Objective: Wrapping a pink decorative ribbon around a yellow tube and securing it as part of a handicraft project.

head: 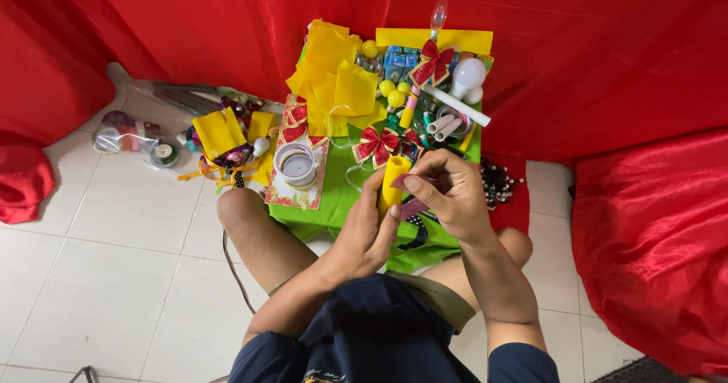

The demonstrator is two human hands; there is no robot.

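Dark navy short-sleeved shirt, olive shorts, bare forearms

glossy red cloth point(607, 64), matt yellow paper point(334, 80)

Green-covered low table point(334, 201) on white tile floor point(114, 277), crowded: yellow paper sheets point(334, 80), red bows point(377, 144), white LED bulb point(468, 73), white tubes point(447, 125), small yellow balls point(393, 95), tape roll on a patterned card point(296, 163). Floor left of the table: more yellow sheets point(218, 131), ribbon spools point(163, 154), clear plastic bag point(121, 134).
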